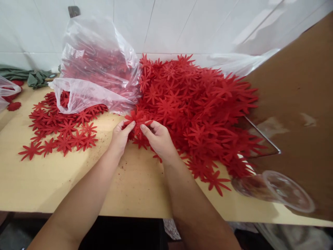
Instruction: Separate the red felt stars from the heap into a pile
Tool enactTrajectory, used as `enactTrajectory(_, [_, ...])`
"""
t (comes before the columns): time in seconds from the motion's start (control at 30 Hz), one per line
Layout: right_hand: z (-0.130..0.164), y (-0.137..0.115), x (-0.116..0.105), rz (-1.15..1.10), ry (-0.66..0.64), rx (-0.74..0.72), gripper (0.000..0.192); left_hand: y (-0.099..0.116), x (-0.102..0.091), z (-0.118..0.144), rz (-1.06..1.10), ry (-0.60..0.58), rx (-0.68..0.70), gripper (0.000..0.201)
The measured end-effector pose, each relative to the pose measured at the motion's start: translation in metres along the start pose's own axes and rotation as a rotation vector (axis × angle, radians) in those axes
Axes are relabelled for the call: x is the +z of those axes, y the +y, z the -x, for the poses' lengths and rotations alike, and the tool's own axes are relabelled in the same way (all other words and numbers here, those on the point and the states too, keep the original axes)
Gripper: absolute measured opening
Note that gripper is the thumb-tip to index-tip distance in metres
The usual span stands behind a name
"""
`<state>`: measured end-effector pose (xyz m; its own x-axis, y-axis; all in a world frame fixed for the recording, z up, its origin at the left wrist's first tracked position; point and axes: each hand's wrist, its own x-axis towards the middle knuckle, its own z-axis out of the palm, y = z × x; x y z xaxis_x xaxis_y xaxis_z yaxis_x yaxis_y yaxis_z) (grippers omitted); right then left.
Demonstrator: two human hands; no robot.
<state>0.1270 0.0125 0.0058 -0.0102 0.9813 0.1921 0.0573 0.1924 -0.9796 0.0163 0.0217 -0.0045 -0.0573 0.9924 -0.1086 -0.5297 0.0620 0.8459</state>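
Between my two hands is a red flower-shaped cutout (137,119) with narrow petals, held just above the table. My left hand (121,133) pinches its left side between thumb and fingers. On the other side, my right hand (158,136) is closed on the right petals, thumb toward me. Right behind and beside my right hand rises a big heap of similar red flower cutouts (187,93). Left of my hands lies a looser spread of red flower cutouts (68,128), partly under a clear plastic bag (85,86) with more red pieces inside.
A tall brown cardboard sheet or box (293,104) stands at the right. In front of it a clear plastic tub (273,191) lies on its side near the edge of the wooden table (130,194). Dark green fabric pieces (36,77) lie at far left, before the white wall (166,31).
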Motion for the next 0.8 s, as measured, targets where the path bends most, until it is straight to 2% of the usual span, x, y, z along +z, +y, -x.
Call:
enactTrajectory(0.07, [-0.002, 0.001, -0.002, -0.049, 0.004, 0.019, 0.028, 0.001, -0.002, -0.002, 0.052, 0.045, -0.022, 0.025])
enactTrajectory(0.2, [-0.004, 0.000, -0.007, -0.037, 0.120, 0.041, 0.031, 0.006, -0.002, -0.001, 0.070, 0.087, -0.043, 0.025])
enactTrajectory(0.5, [-0.001, -0.004, -0.013, 0.194, 0.294, 0.009, 0.052, 0.003, -0.001, -0.001, 0.011, 0.056, -0.038, 0.023])
enactTrajectory(0.6, [-0.002, -0.001, -0.013, 0.190, 0.247, 0.044, 0.053, 0.002, -0.001, 0.001, -0.001, -0.009, -0.022, 0.022])
enactTrajectory(0.73, [-0.003, 0.005, -0.009, 0.149, 0.062, 0.100, 0.054, 0.005, 0.002, 0.006, -0.049, -0.187, -0.042, 0.024])
enactTrajectory(0.8, [-0.004, 0.007, -0.007, 0.137, 0.021, 0.067, 0.054, 0.006, 0.004, 0.007, -0.086, -0.218, -0.055, 0.024])
